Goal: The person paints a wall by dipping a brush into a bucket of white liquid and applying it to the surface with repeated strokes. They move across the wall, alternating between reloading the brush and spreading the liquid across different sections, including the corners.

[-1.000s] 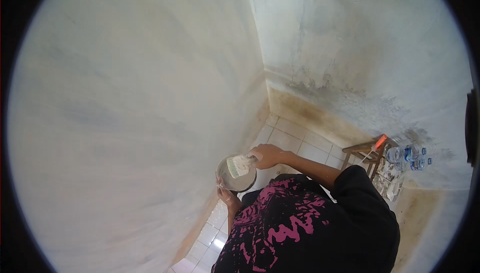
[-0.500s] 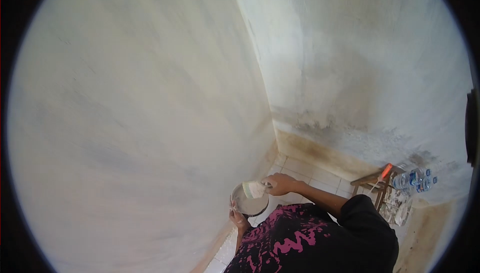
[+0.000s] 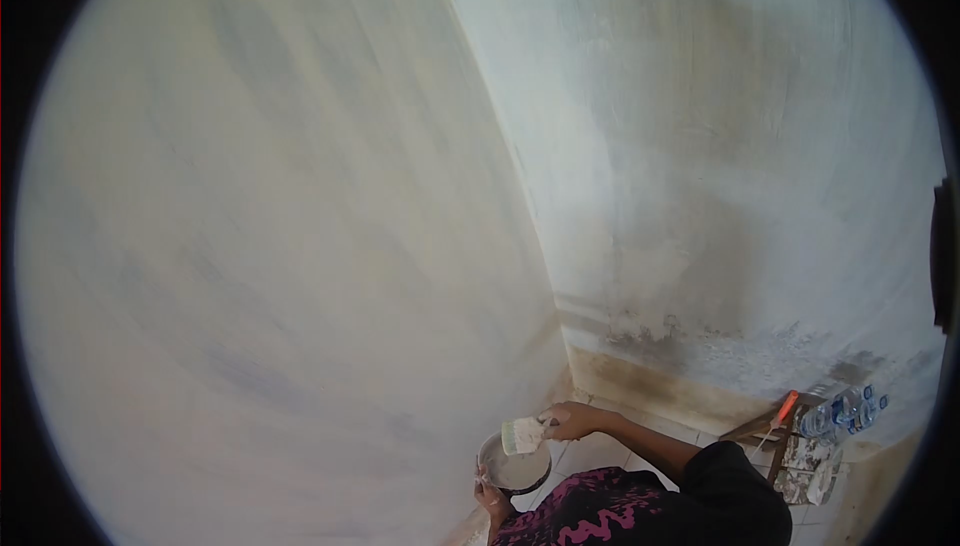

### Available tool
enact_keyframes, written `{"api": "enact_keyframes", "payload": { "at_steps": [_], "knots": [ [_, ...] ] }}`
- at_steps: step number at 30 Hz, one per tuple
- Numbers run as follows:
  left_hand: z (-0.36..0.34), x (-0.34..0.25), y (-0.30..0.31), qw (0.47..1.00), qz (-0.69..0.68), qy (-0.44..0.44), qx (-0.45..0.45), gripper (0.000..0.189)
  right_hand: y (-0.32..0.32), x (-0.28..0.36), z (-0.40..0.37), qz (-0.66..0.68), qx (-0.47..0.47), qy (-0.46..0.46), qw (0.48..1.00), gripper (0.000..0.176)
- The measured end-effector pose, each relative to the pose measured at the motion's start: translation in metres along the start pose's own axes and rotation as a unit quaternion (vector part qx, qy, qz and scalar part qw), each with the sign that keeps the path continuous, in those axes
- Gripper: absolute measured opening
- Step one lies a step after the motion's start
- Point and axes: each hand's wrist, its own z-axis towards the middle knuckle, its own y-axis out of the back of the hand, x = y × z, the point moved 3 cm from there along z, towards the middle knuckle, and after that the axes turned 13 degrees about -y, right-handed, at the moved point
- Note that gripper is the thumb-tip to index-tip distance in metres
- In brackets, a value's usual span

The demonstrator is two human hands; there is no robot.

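Note:
My left hand (image 3: pixel 488 497) is closed on the left rim of a round, dark-sided bowl (image 3: pixel 530 486) with pale, greyish-white paint inside. Paint smears show on the fingers. In my right hand (image 3: pixel 568 421) is a wide paintbrush (image 3: pixel 522 436), held by its handle. The brush head, coated in whitish paint with a greenish edge at the bristle end, overlaps the bowl's upper rim in this view. Both hands are low in the picture, in front of my black and pink shirt, close to the left wall (image 3: pixel 300 276).
The right wall (image 3: pixel 690 146) meets the left one in a corner, with damp, flaking patches low down. At lower right stands a paint-spattered wooden stool (image 3: pixel 775 456) with an orange-handled tool (image 3: pixel 787 408) and plastic water bottles (image 3: pixel 845 413). Pale floor tiles (image 3: pixel 600 454) lie below.
The view has tilted upward, so hands, bowl and stool appear lower in the picture. The paintbrush stays over the bowl's rim, and both hands keep their hold.

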Motion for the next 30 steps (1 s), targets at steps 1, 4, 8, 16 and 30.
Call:
{"api": "enact_keyframes", "payload": {
  "at_steps": [1,4,8,16,30],
  "knots": [
    [0.000,-0.003,0.002,1.000,0.006,-0.016,-0.001,0.052,0.002,-0.003,0.003,0.014,-0.030,0.034,0.999,0.053],
    [-0.001,-0.013,0.003,0.999,0.009,-0.036,-0.003,0.052,0.016,-0.005,0.013,0.056,-0.067,0.090,0.992,0.041],
    [0.000,-0.015,-0.001,0.999,0.010,-0.053,-0.003,0.052,0.098,0.023,-0.011,0.103,-0.148,0.065,0.981,0.026],
    [0.008,0.001,0.015,0.997,0.029,-0.069,0.034,0.050,0.378,0.259,-0.209,-0.208,-0.724,0.116,0.648,0.062],
    [0.013,0.043,0.041,0.995,0.016,-0.100,-0.016,0.051,0.458,0.400,-0.220,-0.220,-0.786,0.104,0.569,0.038]
  ]
}}
